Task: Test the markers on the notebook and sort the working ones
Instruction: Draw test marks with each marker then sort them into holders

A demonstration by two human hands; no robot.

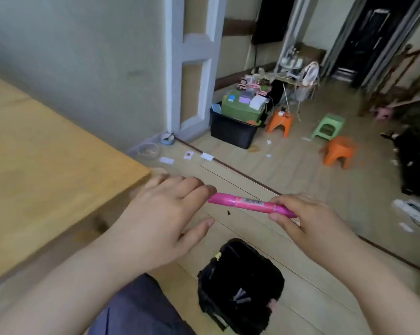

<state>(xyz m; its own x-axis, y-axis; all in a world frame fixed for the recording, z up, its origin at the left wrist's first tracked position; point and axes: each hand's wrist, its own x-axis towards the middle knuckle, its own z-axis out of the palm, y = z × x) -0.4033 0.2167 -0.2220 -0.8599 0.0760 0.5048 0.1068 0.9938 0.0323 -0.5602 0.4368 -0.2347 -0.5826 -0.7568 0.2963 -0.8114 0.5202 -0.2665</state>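
A pink marker [248, 203] with a barcode label lies level in the air above the floor, off the table's right edge. My right hand [303, 218] pinches its right end between thumb and fingers. My left hand [163, 213] is spread with relaxed fingers, its fingertips touching or nearly touching the marker's left end. No notebook is in view.
A wooden table [47, 170] fills the left. Below my hands stands a black bin [240, 286] lined with a black bag. Farther off on the floor are orange stools [338, 152], a green stool [328, 125], a black crate [233, 131] and paper scraps.
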